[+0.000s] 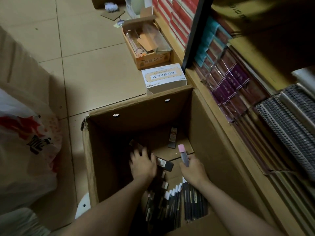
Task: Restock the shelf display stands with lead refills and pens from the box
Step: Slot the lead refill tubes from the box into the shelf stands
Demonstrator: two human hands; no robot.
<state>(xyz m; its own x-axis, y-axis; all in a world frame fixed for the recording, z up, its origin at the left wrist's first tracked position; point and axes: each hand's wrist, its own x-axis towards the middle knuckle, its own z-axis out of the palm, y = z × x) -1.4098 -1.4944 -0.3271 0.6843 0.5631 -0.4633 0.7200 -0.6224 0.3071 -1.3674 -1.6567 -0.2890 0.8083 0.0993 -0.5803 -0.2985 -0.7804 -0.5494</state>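
A large open cardboard box [141, 106] stands on the floor below me, and both my arms reach into it. My right hand [193, 168] grips a lead refill tube [184, 155] with a pink cap, held upright. My left hand [143, 163] lies with fingers spread on dark flat packs [164, 163] at the box bottom. One more dark pack [172, 137] lies near the far wall. Several dark pens with white caps [175, 200] are stacked at the near side of the box. No display stand is in view.
A wooden shelf [219, 116] packed with notebooks runs along the right, close to the box. A white carton [163, 79] and a smaller open cardboard box [148, 46] sit on the tiled floor beyond. A white plastic bag [25, 150] lies at the left.
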